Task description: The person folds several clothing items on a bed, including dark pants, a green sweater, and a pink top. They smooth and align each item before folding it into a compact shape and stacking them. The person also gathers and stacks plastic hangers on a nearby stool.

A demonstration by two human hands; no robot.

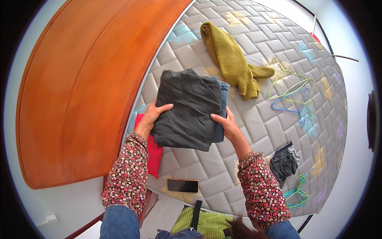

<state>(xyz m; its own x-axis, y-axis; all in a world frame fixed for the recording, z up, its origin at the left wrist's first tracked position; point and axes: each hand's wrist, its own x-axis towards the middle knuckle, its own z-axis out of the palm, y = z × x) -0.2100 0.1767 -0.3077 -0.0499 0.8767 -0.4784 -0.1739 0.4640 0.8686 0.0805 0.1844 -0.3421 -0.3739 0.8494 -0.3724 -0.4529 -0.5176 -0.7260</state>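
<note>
A stack of folded clothes is held between my two hands above the mattress (206, 173). Dark grey folded cloth (188, 110) lies on top, and a folded blue denim garment (224, 98) shows from under its right side. My left hand (150, 116) grips the left edge, thumb on top. On the right edge my right hand (227, 122) does the same, its fingers hidden beneath. Just beyond the stack lies a folded olive-green knit garment (231, 59). Partly covered by my left hand and the stack is a flat red item (154, 159).
An orange wooden headboard (74, 89) borders the mattress on the left. A smartphone (182, 185) lies near the front edge. To the right are loose hangers (292, 92), dark grey underwear (285, 162) and a bunch of hangers (298, 194). A green checked cloth (206, 219) shows at the bottom.
</note>
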